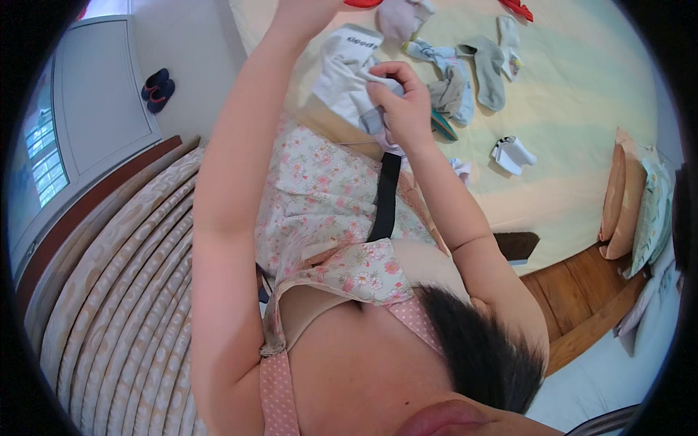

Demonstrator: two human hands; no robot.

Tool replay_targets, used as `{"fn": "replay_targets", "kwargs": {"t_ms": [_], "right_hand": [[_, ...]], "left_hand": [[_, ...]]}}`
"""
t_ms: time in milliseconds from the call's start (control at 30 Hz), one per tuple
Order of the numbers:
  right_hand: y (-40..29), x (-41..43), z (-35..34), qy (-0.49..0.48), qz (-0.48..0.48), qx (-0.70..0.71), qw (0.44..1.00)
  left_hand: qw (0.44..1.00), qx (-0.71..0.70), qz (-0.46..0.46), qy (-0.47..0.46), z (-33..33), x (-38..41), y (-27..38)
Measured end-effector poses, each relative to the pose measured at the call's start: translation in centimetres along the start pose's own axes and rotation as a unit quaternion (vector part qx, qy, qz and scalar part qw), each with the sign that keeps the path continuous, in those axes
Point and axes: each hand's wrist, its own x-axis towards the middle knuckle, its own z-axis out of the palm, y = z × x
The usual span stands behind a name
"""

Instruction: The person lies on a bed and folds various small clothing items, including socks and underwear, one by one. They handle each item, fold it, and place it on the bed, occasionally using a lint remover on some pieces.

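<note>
My right hand (pixel 406 103) pinches a white sock (pixel 346 82) between thumb and fingers. The sock has a ribbed cuff with dark lettering and a grey patch at its lower end. My left hand (pixel 313 11) is raised at the top edge, its fingers cut off by the frame, so its hold is hidden. Beyond my right hand lie a crumpled grey sock (pixel 447 92), a pale blue patterned sock (pixel 465 103) and a flat grey sock (pixel 489 76). A folded white sock bundle with black trim (pixel 513 155) rests apart, to the right.
The socks lie on a pale yellow-green bedsheet (pixel 578 109). Farther up are a pinkish-white sock (pixel 402 19), a white sock (pixel 509 46) and red fabric (pixel 517 8). Pillows (pixel 627 201) stand at the right, a ridged patterned mat (pixel 120 300) at the left. Dark slippers (pixel 158 91) sit on the floor.
</note>
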Motion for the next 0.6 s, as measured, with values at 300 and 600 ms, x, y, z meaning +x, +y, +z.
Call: {"fn": "replay_targets", "kwargs": {"t_ms": [300, 600], "right_hand": [[1.5, -1.5, 0.6, -0.208, 0.033, 0.064, 0.975], [4.0, -2.8, 0.8, -0.168, -0.018, -0.089, 0.982]], "left_hand": [[0.848, -0.408, -0.334, 0.051, -2.3, -16.8, -4.0], [0.766, -0.584, -0.228, 0.144, -3.4, -20.9, -3.0]]}}
